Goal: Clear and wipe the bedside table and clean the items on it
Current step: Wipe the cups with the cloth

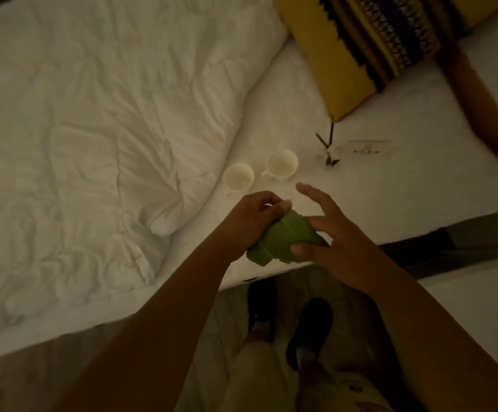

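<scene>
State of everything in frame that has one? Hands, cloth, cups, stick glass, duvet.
left hand: grips the green cloth
right hand: fingers spread, thumb touching the green cloth
green cloth: bunched
nearer cup: upright, looks empty
farther cup: upright, looks empty
stick glass: upright, sticks leaning
duvet: rumpled

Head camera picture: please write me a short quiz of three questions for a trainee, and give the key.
1. True or false: the green cloth lies flat on the sheet.
2. How many white cups stand on the sheet?
3. Which hand grips the cloth with curled fingers? A. left hand B. right hand C. neither

Key: 1 false, a hand holds it bunched; 2 two; 3 A.
</scene>
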Demonstrator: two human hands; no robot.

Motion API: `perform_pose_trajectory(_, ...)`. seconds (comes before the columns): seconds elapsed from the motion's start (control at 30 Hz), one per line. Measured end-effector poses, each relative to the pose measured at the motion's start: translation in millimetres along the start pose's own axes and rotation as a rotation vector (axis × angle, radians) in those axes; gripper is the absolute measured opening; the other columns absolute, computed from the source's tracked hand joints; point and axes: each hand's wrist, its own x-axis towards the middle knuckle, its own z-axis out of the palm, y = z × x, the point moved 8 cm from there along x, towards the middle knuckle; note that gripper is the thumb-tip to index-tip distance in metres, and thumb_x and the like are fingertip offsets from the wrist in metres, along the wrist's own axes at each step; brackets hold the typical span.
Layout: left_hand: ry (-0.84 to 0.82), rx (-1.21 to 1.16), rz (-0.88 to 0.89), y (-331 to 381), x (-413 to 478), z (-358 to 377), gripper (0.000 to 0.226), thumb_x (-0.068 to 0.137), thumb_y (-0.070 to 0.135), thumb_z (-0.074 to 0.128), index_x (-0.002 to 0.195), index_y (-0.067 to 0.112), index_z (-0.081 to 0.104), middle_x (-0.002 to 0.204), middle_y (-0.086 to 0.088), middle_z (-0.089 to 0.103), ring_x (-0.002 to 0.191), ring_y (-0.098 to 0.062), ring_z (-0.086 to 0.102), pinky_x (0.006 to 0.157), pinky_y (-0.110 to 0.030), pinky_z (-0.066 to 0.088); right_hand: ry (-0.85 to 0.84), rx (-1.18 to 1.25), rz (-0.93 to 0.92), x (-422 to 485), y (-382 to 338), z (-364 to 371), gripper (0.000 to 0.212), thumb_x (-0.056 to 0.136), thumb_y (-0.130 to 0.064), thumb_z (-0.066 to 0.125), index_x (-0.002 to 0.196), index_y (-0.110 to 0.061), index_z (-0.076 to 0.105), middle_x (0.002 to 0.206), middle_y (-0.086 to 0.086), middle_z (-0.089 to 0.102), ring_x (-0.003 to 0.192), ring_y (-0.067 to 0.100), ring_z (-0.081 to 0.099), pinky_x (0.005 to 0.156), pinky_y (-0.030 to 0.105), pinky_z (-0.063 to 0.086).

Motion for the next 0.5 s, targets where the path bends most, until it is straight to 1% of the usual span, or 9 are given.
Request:
perform_pose_trajectory(0.03,-0.045,-0.073,-0.032,-6.2,-0.4,4.0,0.029,0.092,0.036,0.060,0.092,0.007,0.066,0.080,-0.008,0.070,0.070,-0.018,0.067,0.066,-0.033,0.055,-0.012,0.078,-0.011,4.8,-4.4,3.6,0.035,0.081,-0.029,0.071,0.113,-0.015,0.068,0.157,-0.016,0.023,0.143,0.004,0.024,0.110,0.028,0.033)
perform_pose_trajectory(0.07,-0.093,-0.148,-0.071,-15.6,0.8,7.1,0.027,0.095,0.030,0.057,0.091,0.004,0.065,0.078,-0.008,0.069,0.069,-0.019,0.066,0.064,-0.033,0.054,-0.029,0.156,-0.010,12.7,-5.7,9.7,0.036,0.081,-0.031,0.071,0.116,-0.022,0.067,0.154,-0.020,0.027,0.142,0.003,0.029,0.111,0.031,0.034)
perform_pose_trajectory(0.13,-0.169,-0.287,-0.168,-39.1,8.7,8.8,0.021,0.099,0.016,0.049,0.087,0.007,0.064,0.071,-0.004,0.070,0.062,-0.014,0.067,0.057,-0.026,0.054,-0.041,0.253,0.023,33.4,3.2,24.8,0.044,0.083,-0.033,0.070,0.126,-0.036,0.059,0.142,-0.020,0.046,0.136,0.004,0.040,0.112,0.038,0.037)
perform_pose_trajectory(0.2,-0.181,-0.423,-0.310,-68.8,18.0,8.7,0.028,0.102,0.013,0.039,0.083,0.011,0.059,0.065,-0.003,0.067,0.054,-0.010,0.065,0.051,-0.020,0.053,-0.018,0.326,0.065,53.8,21.8,42.1,0.042,0.085,-0.030,0.065,0.127,-0.030,0.060,0.131,-0.013,0.062,0.128,0.007,0.051,0.107,0.034,0.044)
perform_pose_trajectory(0.3,-0.217,-0.475,-0.476,-107.3,25.8,14.8,0.031,0.103,0.016,0.038,0.079,0.008,0.055,0.071,-0.008,0.057,0.057,-0.014,0.059,0.050,-0.020,0.051,0.082,0.403,0.168,69.9,55.2,63.5,0.023,0.084,-0.036,0.064,0.103,-0.025,0.069,0.106,0.001,0.073,0.102,0.019,0.068,0.087,0.030,0.056)
perform_pose_trajectory(0.33,-0.217,-0.478,-0.499,-117.9,29.2,15.3,0.031,0.103,0.016,0.040,0.077,0.008,0.055,0.073,-0.009,0.056,0.056,-0.014,0.060,0.049,-0.022,0.051,0.128,0.387,0.192,75.0,68.4,68.3,0.026,0.082,-0.040,0.064,0.099,-0.021,0.067,0.101,0.007,0.072,0.096,0.023,0.069,0.084,0.032,0.057)
perform_pose_trajectory(0.4,-0.187,-0.544,-0.553,-143.2,42.2,13.6,0.028,0.102,0.016,0.042,0.079,0.009,0.057,0.079,-0.009,0.058,0.063,-0.016,0.060,0.057,-0.029,0.052,0.188,0.375,0.212,88.6,94.0,79.2,0.037,0.080,-0.046,0.064,0.096,-0.013,0.065,0.097,0.016,0.070,0.092,0.031,0.068,0.081,0.037,0.058)
perform_pose_trajectory(0.47,-0.158,-0.546,-0.573,-165.6,59.4,5.9,0.020,0.100,0.015,0.047,0.087,0.010,0.061,0.084,-0.010,0.061,0.071,-0.021,0.060,0.063,-0.031,0.052,0.252,0.419,0.248,100.8,117.9,86.7,0.035,0.078,-0.047,0.066,0.095,-0.017,0.068,0.093,0.011,0.072,0.091,0.030,0.069,0.076,0.034,0.059)
perform_pose_trajectory(0.5,-0.165,-0.445,-0.534,-174.7,69.4,-0.4,0.016,0.098,0.015,0.051,0.089,0.011,0.063,0.084,-0.011,0.064,0.072,-0.022,0.062,0.064,-0.032,0.054,0.299,0.455,0.271,106.0,130.3,88.1,0.029,0.078,-0.047,0.067,0.096,-0.023,0.070,0.093,0.006,0.073,0.091,0.025,0.070,0.074,0.030,0.058)
